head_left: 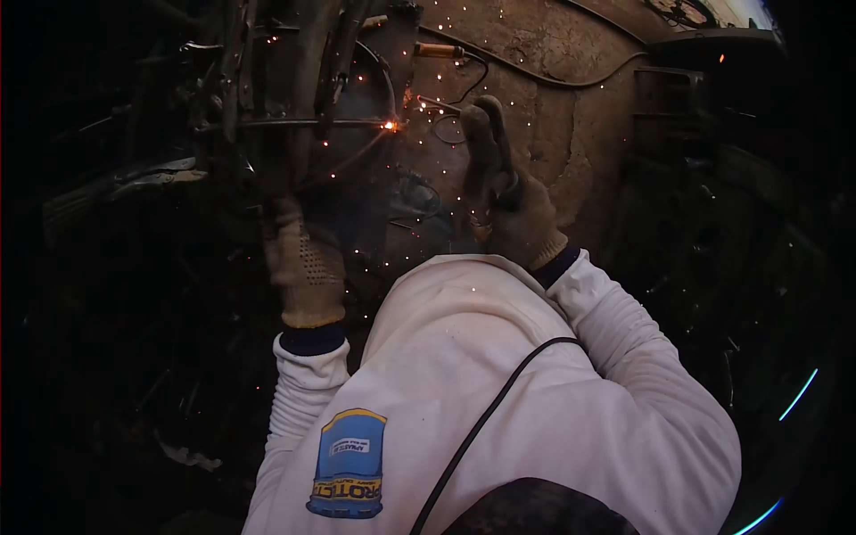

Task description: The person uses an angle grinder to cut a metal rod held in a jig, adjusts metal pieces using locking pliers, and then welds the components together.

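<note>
Beige-gloved right hand (526,217) clasps dark pronged holder (482,134), presumably to aim thin metal rod (438,104) left toward glowing orange spot (390,126); beige-gloved left hand (308,263): grip obscured, cannot tell

The gloved right hand (526,218) grips a dark clamp-like holder (478,138), its thin rod (439,104) pointing toward an orange glow (390,126) at the end of a metal bar (303,122), amid scattered sparks (325,144). The gloved left hand (306,257) is beside dark metalwork (312,53), fingers lost in shadow. Beyond, a tan handle (439,51) lies on brown ground (553,107)
</note>
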